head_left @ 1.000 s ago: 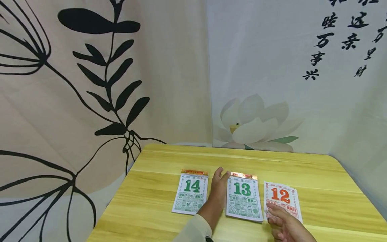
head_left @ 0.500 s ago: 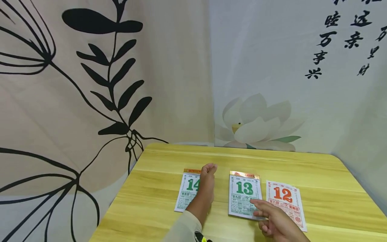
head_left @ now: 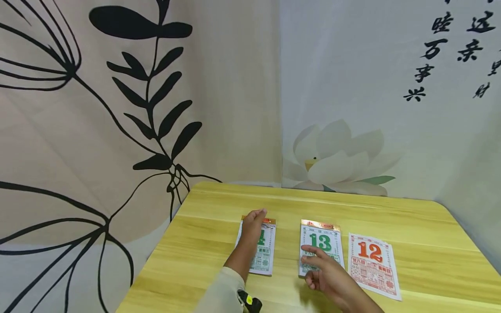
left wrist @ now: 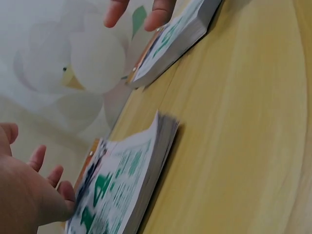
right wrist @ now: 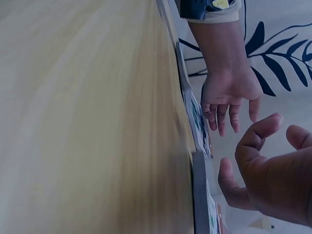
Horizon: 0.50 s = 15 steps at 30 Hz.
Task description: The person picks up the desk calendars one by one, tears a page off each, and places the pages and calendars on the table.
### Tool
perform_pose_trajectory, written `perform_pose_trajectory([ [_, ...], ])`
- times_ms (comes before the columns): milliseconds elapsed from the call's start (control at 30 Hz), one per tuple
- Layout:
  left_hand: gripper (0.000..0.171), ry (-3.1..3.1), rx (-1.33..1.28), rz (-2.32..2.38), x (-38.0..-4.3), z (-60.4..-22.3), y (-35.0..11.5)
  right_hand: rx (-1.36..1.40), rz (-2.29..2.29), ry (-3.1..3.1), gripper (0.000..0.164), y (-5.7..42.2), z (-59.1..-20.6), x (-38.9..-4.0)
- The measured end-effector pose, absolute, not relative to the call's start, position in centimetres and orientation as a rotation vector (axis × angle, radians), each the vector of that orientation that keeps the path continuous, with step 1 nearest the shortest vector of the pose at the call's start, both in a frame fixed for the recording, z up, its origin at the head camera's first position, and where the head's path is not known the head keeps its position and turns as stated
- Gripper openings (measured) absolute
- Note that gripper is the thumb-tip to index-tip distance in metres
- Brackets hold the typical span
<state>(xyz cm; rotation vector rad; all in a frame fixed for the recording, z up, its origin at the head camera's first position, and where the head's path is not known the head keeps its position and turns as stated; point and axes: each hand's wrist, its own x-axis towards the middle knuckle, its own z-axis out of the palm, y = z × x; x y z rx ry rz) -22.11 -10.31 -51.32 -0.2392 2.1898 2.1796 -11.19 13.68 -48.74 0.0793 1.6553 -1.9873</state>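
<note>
Two thick tear-off calendar pads lie on the wooden table. Over the left part of the pad numbered 14 (head_left: 264, 261) is my left hand (head_left: 250, 232), partly covering its number. In the left wrist view this hand (left wrist: 29, 187) is beside the pad's printed face, fingers loose; touching or just above, I cannot tell. My right hand (head_left: 326, 271) hovers in front of the pad numbered 13 (head_left: 328, 239), hiding its lower part. In the right wrist view the right hand's (right wrist: 278, 175) fingers are loosely bent around nothing. Right of the pads lies a thin sheet with a red 12 (head_left: 373, 269).
The yellow wooden table (head_left: 426, 243) has rounded far corners. Behind it hangs a pale curtain (head_left: 242, 108) printed with black leaves, a white lotus and dark characters. A black device with a yellow mark (head_left: 249, 301) sits at my left wrist.
My left hand has moved left, from beside the 13 pad to over the 14 pad. My right hand has shifted left from the 12 sheet to the 13 pad. The view has turned slightly.
</note>
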Motion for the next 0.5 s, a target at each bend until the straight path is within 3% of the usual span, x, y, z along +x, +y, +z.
perform_pose_trajectory([
  [267, 0.054, 2.167, -0.382, 2.245, -22.4, -51.3, -12.6, -0.004, -1.981, 1.634, 0.075, 10.9, -49.2, -11.7],
  [500, 0.038, 2.505, -0.416, 2.015, -23.0, -51.9, -14.4, -0.021, -2.015, 1.648, 0.071, 9.3, -49.1, -12.2],
])
